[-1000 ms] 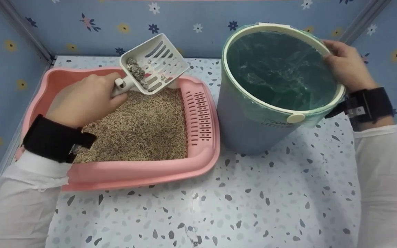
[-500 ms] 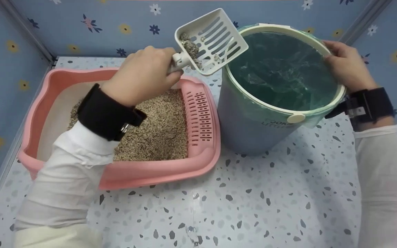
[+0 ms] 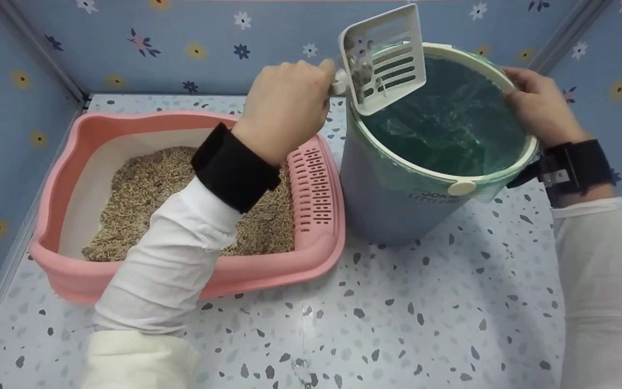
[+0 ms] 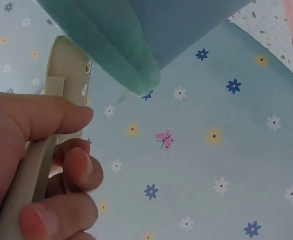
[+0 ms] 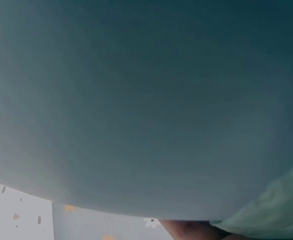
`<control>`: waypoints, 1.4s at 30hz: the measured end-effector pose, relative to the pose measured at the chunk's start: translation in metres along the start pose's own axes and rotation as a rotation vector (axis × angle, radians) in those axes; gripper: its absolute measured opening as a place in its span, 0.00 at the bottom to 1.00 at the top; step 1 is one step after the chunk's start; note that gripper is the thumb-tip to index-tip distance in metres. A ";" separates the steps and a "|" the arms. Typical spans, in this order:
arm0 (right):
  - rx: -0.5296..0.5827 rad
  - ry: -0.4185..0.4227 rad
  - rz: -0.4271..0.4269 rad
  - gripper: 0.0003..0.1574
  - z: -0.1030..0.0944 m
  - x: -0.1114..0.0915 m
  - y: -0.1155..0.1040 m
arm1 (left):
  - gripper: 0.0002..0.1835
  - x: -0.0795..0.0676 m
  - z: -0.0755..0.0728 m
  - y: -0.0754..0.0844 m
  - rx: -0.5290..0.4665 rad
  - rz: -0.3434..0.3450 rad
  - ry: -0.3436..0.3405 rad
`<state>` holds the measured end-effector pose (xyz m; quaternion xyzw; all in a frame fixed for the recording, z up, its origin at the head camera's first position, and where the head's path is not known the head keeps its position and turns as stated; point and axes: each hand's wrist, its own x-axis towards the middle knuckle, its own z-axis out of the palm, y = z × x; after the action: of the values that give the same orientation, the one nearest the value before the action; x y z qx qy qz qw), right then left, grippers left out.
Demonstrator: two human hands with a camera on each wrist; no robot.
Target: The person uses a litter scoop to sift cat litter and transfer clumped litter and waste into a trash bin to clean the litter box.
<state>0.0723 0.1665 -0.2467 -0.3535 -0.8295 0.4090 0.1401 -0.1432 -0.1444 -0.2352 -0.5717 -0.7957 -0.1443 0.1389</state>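
Observation:
My left hand grips the handle of a white slotted litter scoop. Greyish clumps of litter lie in the scoop near its handle end. The scoop tilts and overlaps the left rim of a blue-grey bin in the head view. A green plastic liner covers the bin's inside and folds over its cream rim. On the far right, my right hand holds that rim, thumb inside. Curled fingers around the scoop handle show in the left wrist view. Bin wall fills most of the right wrist view.
A pink litter box with brown granular litter stands left of the bin, with a perforated ledge on its right side. Blue flowered panels enclose the back and sides. The floor is white speckled.
My left hand has carried the scoop rightward and upward from above the litter box to the bin's left rim, tilting it more. The right hand has stayed on the rim.

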 end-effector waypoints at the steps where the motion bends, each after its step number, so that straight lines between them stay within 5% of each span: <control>1: -0.005 0.001 -0.003 0.30 0.001 0.000 0.000 | 0.09 0.000 0.003 0.003 0.037 0.015 0.033; 6: -0.017 -0.002 -0.013 0.30 0.002 -0.001 0.001 | 0.16 -0.003 0.017 0.011 0.302 0.149 0.236; 11: -0.026 0.005 -0.020 0.30 0.001 -0.001 0.002 | 0.18 -0.004 0.030 0.010 0.624 0.347 0.585; 14: -0.043 0.010 -0.026 0.30 0.001 -0.001 0.002 | 0.15 -0.005 0.034 0.009 0.677 0.418 0.741; 16: -0.036 0.013 -0.027 0.30 0.001 -0.001 0.002 | 0.15 -0.005 0.035 0.010 0.666 0.438 0.786; 22: -0.018 0.013 -0.017 0.30 -0.002 0.000 0.002 | 0.14 -0.005 0.033 0.010 0.579 0.404 0.788; 28: -0.003 0.002 0.002 0.30 -0.005 -0.001 0.001 | 0.16 -0.011 0.030 0.000 0.377 0.328 0.717; 37: -0.038 0.005 -0.006 0.30 -0.005 -0.004 0.002 | 0.14 -0.025 0.033 -0.035 0.157 0.181 0.654; 42: -0.049 0.009 -0.002 0.30 -0.007 -0.005 0.003 | 0.10 -0.034 0.042 -0.061 0.041 0.062 0.514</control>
<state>0.0804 0.1683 -0.2445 -0.3580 -0.8390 0.3867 0.1356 -0.1931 -0.1762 -0.2913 -0.5374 -0.7190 -0.2646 0.3525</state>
